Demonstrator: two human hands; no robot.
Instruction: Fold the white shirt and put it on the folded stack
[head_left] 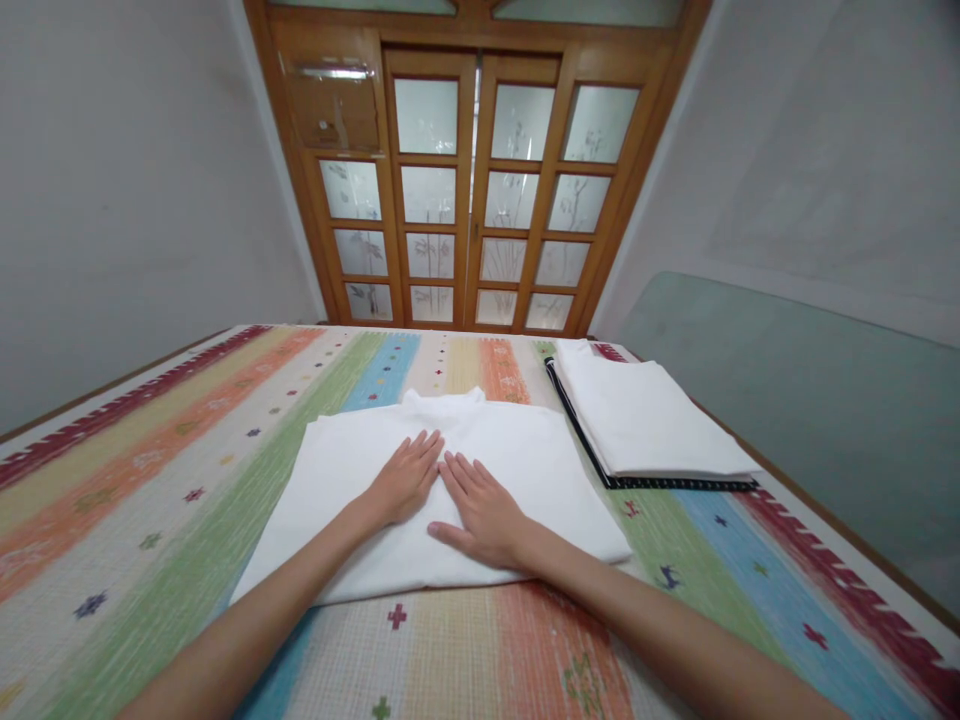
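Room in a home, recognizable by domestic fittings and textiles; exact use of the room not determinable from this view. At the far end, wood-framed doors [471, 200] with frosted panes [429, 195] bearing plant motifs, some resembling bamboo. On either side, plain pale walls [135, 180]. Spread flat in the foreground, a multicoloured striped cover [225, 440] of household type, patterned with small crosses [397, 616] and an animal figure [670, 577]. Laundry-like items on top: a folded white garment [517, 430] with collar, and beside it a folded white cloth [652, 420].
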